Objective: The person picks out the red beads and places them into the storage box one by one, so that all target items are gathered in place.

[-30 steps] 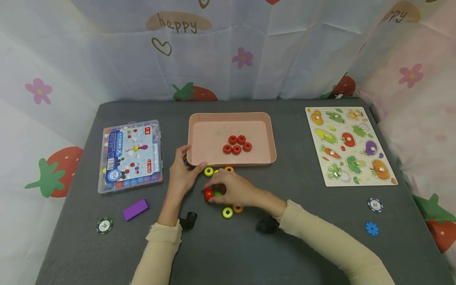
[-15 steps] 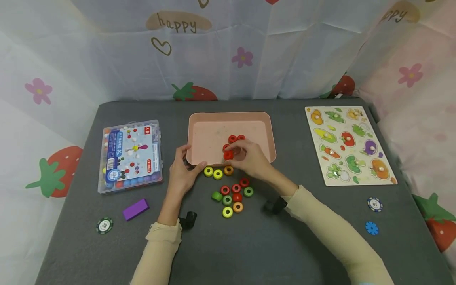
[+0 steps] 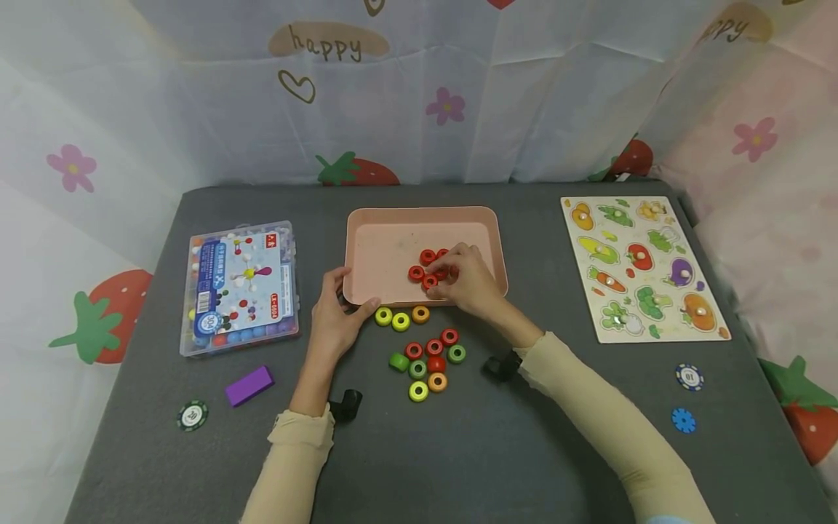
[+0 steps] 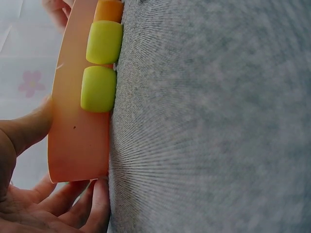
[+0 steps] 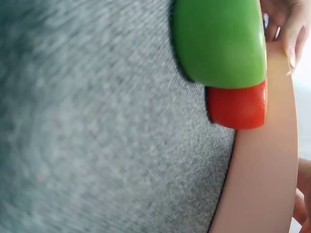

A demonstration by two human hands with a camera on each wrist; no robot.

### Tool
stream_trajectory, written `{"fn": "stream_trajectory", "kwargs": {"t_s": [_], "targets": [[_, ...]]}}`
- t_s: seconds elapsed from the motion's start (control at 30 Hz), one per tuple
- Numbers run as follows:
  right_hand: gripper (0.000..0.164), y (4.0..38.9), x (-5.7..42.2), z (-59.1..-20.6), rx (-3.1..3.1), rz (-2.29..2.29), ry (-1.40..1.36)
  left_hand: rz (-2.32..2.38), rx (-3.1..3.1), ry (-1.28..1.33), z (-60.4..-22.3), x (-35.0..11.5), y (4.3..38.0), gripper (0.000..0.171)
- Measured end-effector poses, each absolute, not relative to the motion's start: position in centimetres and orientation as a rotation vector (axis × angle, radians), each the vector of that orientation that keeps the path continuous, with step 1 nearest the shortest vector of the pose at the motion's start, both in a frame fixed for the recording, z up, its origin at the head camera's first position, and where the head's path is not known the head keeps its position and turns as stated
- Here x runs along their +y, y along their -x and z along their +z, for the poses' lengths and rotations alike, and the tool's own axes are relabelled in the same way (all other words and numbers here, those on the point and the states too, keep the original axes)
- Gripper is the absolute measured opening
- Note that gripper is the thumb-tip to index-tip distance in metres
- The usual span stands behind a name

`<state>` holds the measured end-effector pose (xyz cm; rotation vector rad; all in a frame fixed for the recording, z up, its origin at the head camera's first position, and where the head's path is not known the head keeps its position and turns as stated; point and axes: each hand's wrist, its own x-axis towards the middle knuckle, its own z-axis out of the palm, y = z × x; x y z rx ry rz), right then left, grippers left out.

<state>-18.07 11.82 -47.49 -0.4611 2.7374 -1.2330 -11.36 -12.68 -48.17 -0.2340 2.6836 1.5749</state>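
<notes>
The right hand [image 3: 468,282] has brought a red bead [image 3: 425,284] into the tray [image 3: 382,247], enlarging the cluster; whether its grip pinches it, I cannot tell. The left hand [image 3: 335,320] holds the tray's corner; red beads [image 3: 436,364] remain on the table [image 3: 419,458].

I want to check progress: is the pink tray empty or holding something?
Holding something: red beads lie in the pink tray, at the fingertips of the right hand; bare floor shows to their left.
</notes>
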Motion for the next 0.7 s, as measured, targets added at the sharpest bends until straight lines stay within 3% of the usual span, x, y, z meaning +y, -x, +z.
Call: {"fn": "stream_trajectory", "kwargs": {"t_s": [0.33,0.7], "targets": [[0.021,15.7,12.3,-45.7,2.604,-1.348,0.715,1.585,2.677,0.241,-48.1,-12.6,11.3,0.074],[0.028,12.3,13.8,-45.7,2.361,-0.99,0.922,1.594,2.672,0.251,-48.2,-12.6,11.3,0.074]]}}
